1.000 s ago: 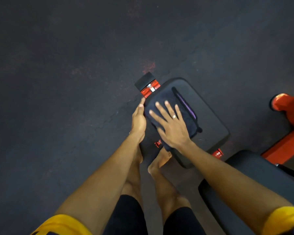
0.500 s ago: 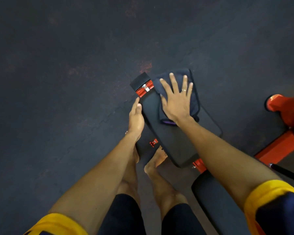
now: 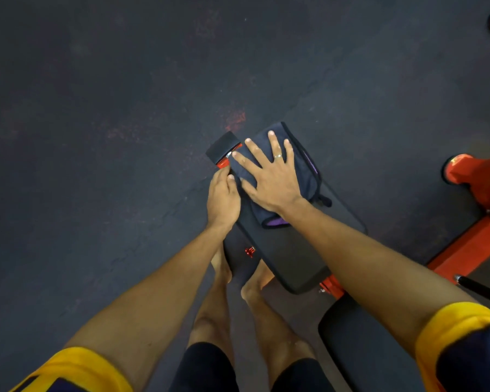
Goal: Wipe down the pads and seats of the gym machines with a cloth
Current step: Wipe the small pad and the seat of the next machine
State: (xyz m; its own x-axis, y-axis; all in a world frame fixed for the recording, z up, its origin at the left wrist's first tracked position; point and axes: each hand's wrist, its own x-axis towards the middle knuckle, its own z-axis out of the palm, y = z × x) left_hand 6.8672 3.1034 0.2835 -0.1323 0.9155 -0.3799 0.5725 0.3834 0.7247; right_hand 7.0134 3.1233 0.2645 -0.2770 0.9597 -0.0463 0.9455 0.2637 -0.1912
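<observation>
A black rectangular pad (image 3: 289, 253) of a gym machine lies below me, its far end towards the floor. A dark navy cloth (image 3: 300, 165) with purple trim is spread on the pad's far end. My right hand (image 3: 269, 176) presses flat on the cloth, fingers spread. My left hand (image 3: 222, 198) grips the pad's left edge, fingers curled over it, close beside the right hand.
A black end cap with a red bracket (image 3: 224, 149) sticks out at the pad's far left corner. A second black seat (image 3: 362, 343) sits lower right. The orange machine frame (image 3: 475, 244) runs along the right. My bare feet (image 3: 255, 281) stand under the pad on dark rubber floor.
My right hand has slid the cloth left across the pad's far end. My left hand has shifted up along the left edge and curled tighter onto it.
</observation>
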